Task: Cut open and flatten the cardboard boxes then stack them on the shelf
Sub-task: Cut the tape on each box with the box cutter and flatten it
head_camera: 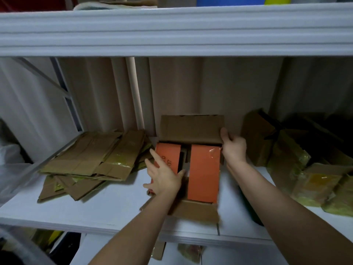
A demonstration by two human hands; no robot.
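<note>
Both arms are reaching forward and up onto the white shelf (107,205), the hands set well apart on either side of the cardboard box (191,167). The left hand (164,176) is lying with fingers spread and fairly straight across the orange left flap (168,155), its thumb dipping toward the dark gap between the flaps. The right hand (234,146) is curling around the box's far right corner, fingers gripping where the raised brown back flap (191,128) meets the side, though motion blur is making the exact grip hard to read. The box is sitting near the shelf's middle, its near brown flap folded out toward the front edge and two orange flaps facing up. To its left, flattened cardboard pieces (91,161) are lying in a loose stack; to its right, unopened taped boxes (298,165) are crowding together.
</note>
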